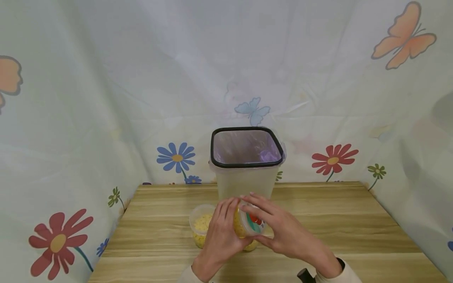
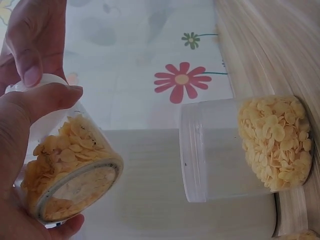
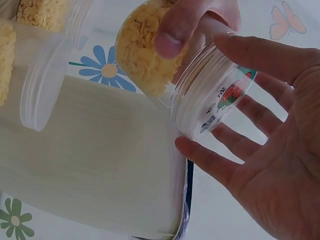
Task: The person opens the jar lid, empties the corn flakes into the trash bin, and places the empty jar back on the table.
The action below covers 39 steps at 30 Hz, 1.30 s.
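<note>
Lidded jar (image 1: 247,228) of yellow flakes: held tilted just above wooden table (image 1: 354,220), in front of bin (image 1: 245,173). Left hand (image 1: 221,236) grips jar body, fingers curled round it. Right hand (image 1: 283,232) at lid (image 3: 215,100), fingers spread and fairly straight; lid contact probable, not clearly visible. Open jar (image 1: 201,226) of same flakes stands on table just left, lidless.
</note>
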Tool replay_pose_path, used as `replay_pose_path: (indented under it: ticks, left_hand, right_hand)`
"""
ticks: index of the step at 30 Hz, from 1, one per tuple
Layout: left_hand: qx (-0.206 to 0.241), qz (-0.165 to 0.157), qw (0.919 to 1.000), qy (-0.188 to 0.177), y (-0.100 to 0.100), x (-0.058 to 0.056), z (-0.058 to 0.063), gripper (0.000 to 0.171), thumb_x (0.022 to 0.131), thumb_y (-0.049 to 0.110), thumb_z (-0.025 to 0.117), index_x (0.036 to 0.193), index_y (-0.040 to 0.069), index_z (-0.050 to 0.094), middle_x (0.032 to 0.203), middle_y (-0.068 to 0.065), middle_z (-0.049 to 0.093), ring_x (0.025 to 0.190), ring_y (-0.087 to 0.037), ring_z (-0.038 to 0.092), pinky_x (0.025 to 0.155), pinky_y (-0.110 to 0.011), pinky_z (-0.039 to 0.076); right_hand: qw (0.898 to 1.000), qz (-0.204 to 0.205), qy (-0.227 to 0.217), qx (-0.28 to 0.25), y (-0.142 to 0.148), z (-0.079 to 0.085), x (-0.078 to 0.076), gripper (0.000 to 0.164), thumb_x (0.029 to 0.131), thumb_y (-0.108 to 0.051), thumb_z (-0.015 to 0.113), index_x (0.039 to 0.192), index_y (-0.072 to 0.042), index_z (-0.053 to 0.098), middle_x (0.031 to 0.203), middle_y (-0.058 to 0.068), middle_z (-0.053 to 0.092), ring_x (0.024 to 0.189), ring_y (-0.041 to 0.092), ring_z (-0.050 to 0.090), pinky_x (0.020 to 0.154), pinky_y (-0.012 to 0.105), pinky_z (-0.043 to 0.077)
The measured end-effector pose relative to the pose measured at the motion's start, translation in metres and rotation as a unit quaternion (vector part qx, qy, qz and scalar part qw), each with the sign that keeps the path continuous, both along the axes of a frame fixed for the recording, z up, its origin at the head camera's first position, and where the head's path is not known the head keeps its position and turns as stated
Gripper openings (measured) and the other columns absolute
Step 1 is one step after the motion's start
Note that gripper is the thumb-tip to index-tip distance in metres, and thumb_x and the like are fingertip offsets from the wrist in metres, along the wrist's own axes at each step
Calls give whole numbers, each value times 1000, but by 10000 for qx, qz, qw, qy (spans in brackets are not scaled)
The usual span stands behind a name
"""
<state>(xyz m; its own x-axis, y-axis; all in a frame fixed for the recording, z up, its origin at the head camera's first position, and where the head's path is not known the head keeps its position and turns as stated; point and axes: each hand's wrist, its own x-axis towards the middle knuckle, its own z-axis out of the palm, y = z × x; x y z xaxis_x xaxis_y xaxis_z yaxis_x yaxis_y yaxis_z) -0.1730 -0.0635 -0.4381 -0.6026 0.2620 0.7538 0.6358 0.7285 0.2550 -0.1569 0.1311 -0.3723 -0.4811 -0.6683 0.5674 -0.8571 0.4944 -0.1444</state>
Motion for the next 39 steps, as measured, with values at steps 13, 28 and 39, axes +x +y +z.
replay_pose_path:
  ticks: [13, 28, 39]
  left_hand:
    - [172, 23, 9998, 47, 1, 1, 2, 93, 56, 40, 91, 135, 13, 49, 127, -1, 57, 117, -17, 53, 96, -33, 52]
    - [129, 110, 9998, 77, 4, 2, 4, 90, 58, 39, 90, 133, 10, 51, 127, 0, 56, 117, -17, 53, 99, -33, 50]
    - [55, 133, 9999, 85, 5, 2, 3, 87, 58, 39, 89, 132, 10, 52, 126, 0, 57, 116, -17, 53, 97, -33, 51]
  right_hand:
    - [9857, -1545, -189, -643, -9, 5, 10, 82, 79, -52, 75, 149, -24, 41, 154, 5, 41, 128, 31, 55, 84, 48, 57]
    - [9404, -3083, -1278, -661, -31, 8, 13, 75, 82, -66, 63, 142, -22, 50, 126, 8, 65, 97, 26, 67, 69, 42, 52]
    - [9439, -2954, -1346, -604, -31, 6, 12, 64, 80, -59, 70, 130, -21, 59, 114, 3, 66, 72, 11, 59, 58, 27, 45]
